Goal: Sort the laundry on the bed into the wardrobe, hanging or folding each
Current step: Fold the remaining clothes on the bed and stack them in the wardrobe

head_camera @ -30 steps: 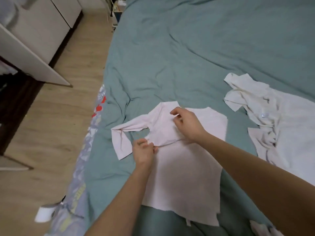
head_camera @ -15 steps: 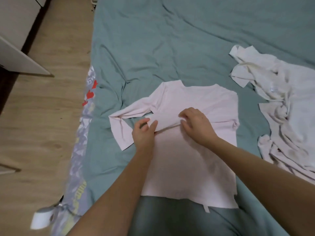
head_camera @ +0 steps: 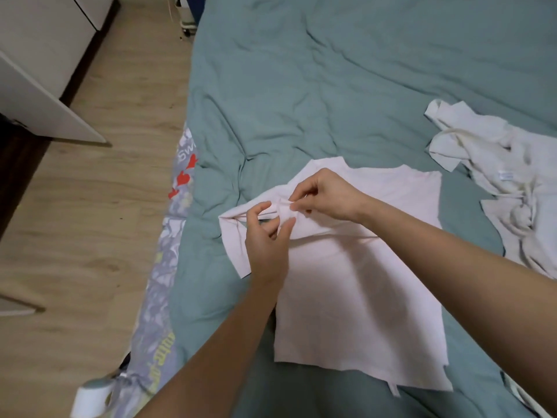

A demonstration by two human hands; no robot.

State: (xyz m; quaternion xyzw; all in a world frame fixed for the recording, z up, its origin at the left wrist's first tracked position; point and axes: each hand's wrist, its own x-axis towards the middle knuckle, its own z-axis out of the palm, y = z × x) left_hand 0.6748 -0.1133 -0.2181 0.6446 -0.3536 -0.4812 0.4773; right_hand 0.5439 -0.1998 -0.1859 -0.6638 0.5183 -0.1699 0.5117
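A wide bed under a rumpled teal cotton duvet (head_camera: 346,86) fills the head view, with pale wood-plank flooring (head_camera: 99,206) along its left and a white wardrobe door (head_camera: 45,95) standing open at the far left. Near the middle lies a pale pink long-sleeved knit top (head_camera: 346,291), body spread flat, its left sleeve drawn in across the chest. The left hand (head_camera: 265,239) and the right hand (head_camera: 324,193) each pinch that sleeve fabric, fingertips closed on it, just apart from one another. A crumpled cream garment heap (head_camera: 512,182) waits at the right. The step in hand looks like folding the top; next, the sleeve wants laying flat and smoothing before the body is doubled over.
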